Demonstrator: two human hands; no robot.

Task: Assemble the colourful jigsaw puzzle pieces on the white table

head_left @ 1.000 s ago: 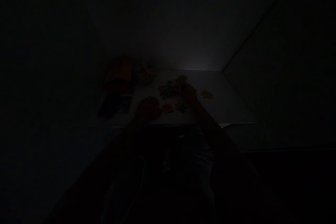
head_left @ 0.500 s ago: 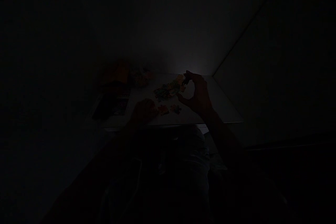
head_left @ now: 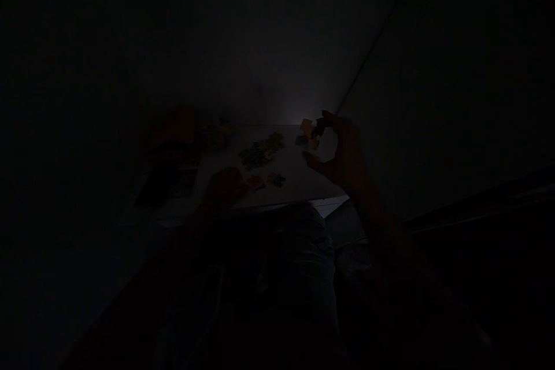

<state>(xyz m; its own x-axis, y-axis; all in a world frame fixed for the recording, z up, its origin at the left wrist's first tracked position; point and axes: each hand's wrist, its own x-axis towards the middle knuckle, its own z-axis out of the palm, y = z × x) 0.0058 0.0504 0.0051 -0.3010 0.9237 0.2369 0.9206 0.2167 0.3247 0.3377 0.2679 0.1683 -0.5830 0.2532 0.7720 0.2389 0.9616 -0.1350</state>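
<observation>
The scene is very dark. My right hand [head_left: 342, 153] grips a small joined group of puzzle pieces [head_left: 309, 134], yellowish with a dark part, between thumb and fingers over the table's right side. My left hand [head_left: 226, 185] rests on the table with its fingers curled; whatever they hold, if anything, is hidden. Just right of its fingertips lies a reddish puzzle piece [head_left: 255, 183], and beside that a multicoloured puzzle piece [head_left: 276, 179]. Behind these two sits a larger greenish cluster of puzzle pieces [head_left: 261, 151].
The white table [head_left: 299, 182] stands against a wall [head_left: 269, 58]. At its left are an orange object [head_left: 180, 124], a heap of loose pieces [head_left: 217, 132] and a dark flat item [head_left: 156, 185] on a picture sheet [head_left: 186, 183]. My legs [head_left: 303, 248] are below the front edge.
My right hand has moved right with the joined puzzle pieces, which now stand apart from the larger cluster. My left hand stays by the reddish piece. The view has shifted and tilted a little.
</observation>
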